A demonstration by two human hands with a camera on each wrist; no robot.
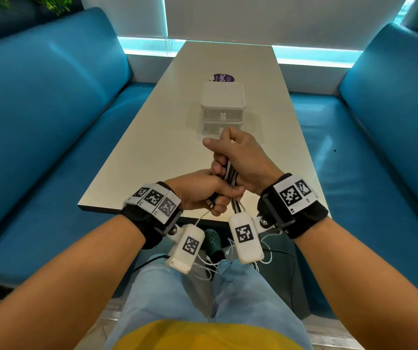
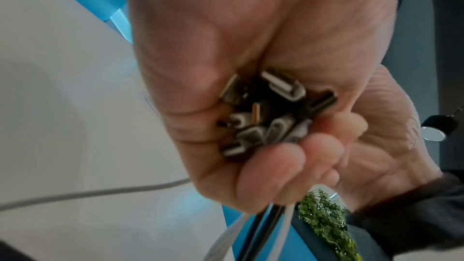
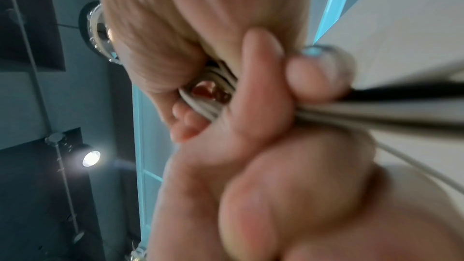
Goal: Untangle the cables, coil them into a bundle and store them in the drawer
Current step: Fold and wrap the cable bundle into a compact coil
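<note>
Both my hands hold a bundle of black and white cables point(image 1: 229, 174) above the near edge of the table. My left hand point(image 1: 203, 192) grips the bundle's lower part, and a cluster of plug ends point(image 2: 266, 116) pokes out of its fist. My right hand point(image 1: 238, 157) is curled round the cables point(image 3: 218, 94) just above and beyond the left. Strands point(image 2: 263, 225) hang from the left fist toward my lap. A small white two-drawer unit point(image 1: 222, 107) stands mid-table beyond my hands, both drawers closed.
The long white table point(image 1: 152, 147) runs away from me between two blue sofas point(image 1: 51, 122). A purple label point(image 1: 224, 77) lies behind the drawer unit. Thin white wires point(image 1: 210, 263) from the wrist cameras hang over my jeans.
</note>
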